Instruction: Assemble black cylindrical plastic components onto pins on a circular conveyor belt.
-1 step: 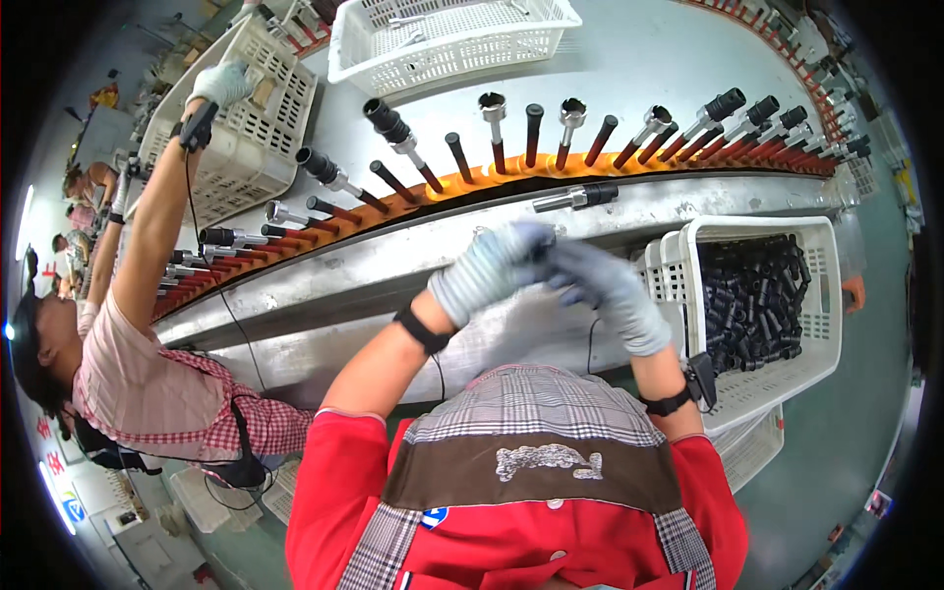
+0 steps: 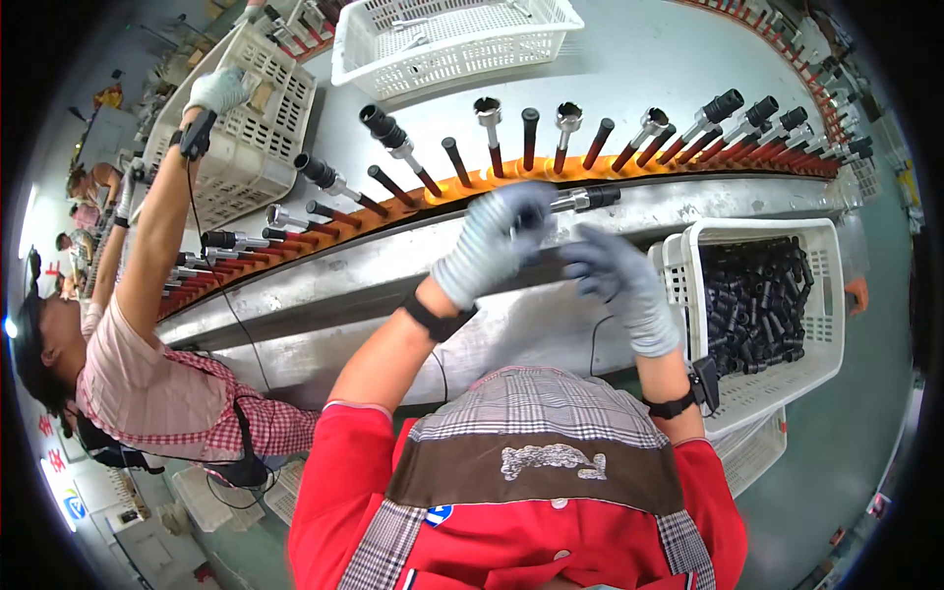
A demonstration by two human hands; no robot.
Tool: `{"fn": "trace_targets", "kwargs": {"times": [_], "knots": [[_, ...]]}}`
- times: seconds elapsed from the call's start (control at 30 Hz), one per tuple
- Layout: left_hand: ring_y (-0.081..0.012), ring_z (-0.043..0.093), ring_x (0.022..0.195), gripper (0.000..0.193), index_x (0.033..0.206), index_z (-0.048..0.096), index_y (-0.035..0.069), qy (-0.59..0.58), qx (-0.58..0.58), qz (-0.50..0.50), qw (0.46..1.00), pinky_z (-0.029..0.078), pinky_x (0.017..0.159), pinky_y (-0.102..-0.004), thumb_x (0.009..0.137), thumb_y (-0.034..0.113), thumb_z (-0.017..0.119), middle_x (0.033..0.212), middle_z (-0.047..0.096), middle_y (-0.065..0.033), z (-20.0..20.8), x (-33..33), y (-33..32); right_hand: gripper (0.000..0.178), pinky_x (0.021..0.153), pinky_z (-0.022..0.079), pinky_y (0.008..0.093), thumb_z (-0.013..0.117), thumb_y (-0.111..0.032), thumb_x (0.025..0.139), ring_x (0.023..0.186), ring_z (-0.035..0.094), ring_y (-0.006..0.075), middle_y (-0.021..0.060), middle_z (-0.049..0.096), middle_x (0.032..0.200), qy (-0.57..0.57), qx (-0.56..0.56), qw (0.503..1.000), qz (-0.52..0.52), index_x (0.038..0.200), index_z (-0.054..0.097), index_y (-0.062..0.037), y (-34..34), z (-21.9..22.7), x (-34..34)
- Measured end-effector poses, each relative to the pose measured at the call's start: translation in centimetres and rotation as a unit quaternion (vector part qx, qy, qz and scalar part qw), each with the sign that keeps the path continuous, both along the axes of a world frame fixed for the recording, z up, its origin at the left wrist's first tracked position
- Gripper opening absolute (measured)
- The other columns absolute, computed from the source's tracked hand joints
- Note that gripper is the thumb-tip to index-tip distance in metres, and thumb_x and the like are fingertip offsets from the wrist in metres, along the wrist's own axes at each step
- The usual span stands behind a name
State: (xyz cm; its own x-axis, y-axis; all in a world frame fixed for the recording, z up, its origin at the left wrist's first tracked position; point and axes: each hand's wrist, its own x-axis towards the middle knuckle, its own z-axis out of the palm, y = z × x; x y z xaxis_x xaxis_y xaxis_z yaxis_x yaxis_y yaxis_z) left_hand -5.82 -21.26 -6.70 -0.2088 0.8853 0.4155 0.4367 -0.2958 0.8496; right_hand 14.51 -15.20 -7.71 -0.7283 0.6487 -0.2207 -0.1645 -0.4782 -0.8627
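Observation:
My left hand [image 2: 494, 241], in a pale glove with darker fingertips, is raised over the metal ledge just in front of the orange rail. Its fingers are curled around a dark, roundish part [image 2: 532, 217] that motion smears. Right of it and a little nearer me is my right hand [image 2: 615, 280], also gloved, its blurred fingers apart and nothing seen in them. On the ledge beyond my hands lies a silver tool piece with a black end [image 2: 596, 198]; my left hand is close to its silver end.
The curved orange rail [image 2: 462, 186] holds several upright red-and-black rods, some topped with sockets. At my right stands a white crate [image 2: 824, 329] of black sleeves. A white basket [image 2: 447, 69] with wrenches sits behind the rail. A co-worker [image 2: 162, 388] reaches into crates [image 2: 236, 157] at left.
My hands were close together over the ledge and have moved apart. The left has gone forward toward the rail with the dark part; the right has shifted slightly right.

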Motion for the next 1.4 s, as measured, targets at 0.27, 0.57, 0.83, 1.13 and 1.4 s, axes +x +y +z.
{"fn": "trace_targets", "kwargs": {"times": [0.27, 0.57, 0.83, 1.13, 1.4], "knots": [[-0.0114, 0.063, 0.071, 0.012, 0.092, 0.061, 0.005, -0.231, 0.078, 0.073, 0.967, 0.048, 0.064, -0.0243, 0.09, 0.015, 0.067, 0.083, 0.069, -0.0078, 1.3, 0.1, 13.4, 0.051, 0.068, 0.051, 0.0246, 0.06, -0.033, 0.094, 0.08, 0.06, 0.0174, 0.0158, 0.063, 0.1, 0.079, -0.078, 0.988, -0.109, 0.13, 0.049, 0.0027, 6.0, -5.3, 6.1], [-0.0121, 0.063, 0.066, 0.012, 0.092, 0.056, 0.005, -0.198, 0.094, 0.197, 0.956, 0.05, 0.063, -0.0248, 0.09, 0.012, 0.066, 0.071, 0.065, -0.0062, -0.6, 0.1, 14.1, 0.036, 0.07, 0.051, 0.0222, 0.058, -0.027, 0.096, 0.078, 0.063, 0.0133, 0.0103, 0.068, 0.096, -0.02, 0.125, 0.985, -0.115, 0.117, 0.06, 0.0016, 9.4, 0.9, 2.0], [-0.0111, 0.059, 0.062, 0.014, 0.089, 0.055, 0.004, -0.142, 0.221, 0.268, 0.927, 0.05, 0.06, -0.0268, 0.088, 0.01, 0.068, 0.074, 0.064, -0.0032, -7.9, -6.4, 11.4, 0.028, 0.072, 0.051, 0.0404, 0.062, -0.034, 0.083, 0.077, 0.065, 0.033, 0.0137, 0.067, 0.082, -0.07, 0.654, 0.753, -0.007, 0.089, 0.068, -0.007, 10.4, 2.9, -20.4], [-0.014, 0.06, 0.071, 0.015, 0.096, 0.055, 0.003, -0.254, 0.215, 0.294, 0.896, 0.052, 0.066, -0.028, 0.09, 0.011, 0.065, 0.084, 0.063, -0.0063, -11.7, -37.2, -6.5, 0.013, 0.065, 0.05, 0.0369, 0.068, -0.024, 0.076, 0.071, 0.064, 0.0285, 0.0074, 0.067, 0.076, 0.1, 0.652, 0.735, -0.159, 0.076, 0.069, -0.0108, -9.0, 2.3, -45.7], [-0.0166, 0.062, 0.078, 0.018, 0.103, 0.054, 0.002, -0.312, 0.205, 0.291, 0.881, 0.053, 0.071, -0.029, 0.092, 0.013, 0.063, 0.093, 0.062, -0.009, -12.2, -42.3, -14.6, 0.037, 0.088, 0.047, 0.0431, 0.066, -0.023, 0.08, 0.101, 0.058, 0.0375, 0.0191, 0.06, 0.107, 0.065, 0.627, 0.762, -0.145, 0.111, 0.058, -0.0046, -17.6, 4.9, -37.4]]}}
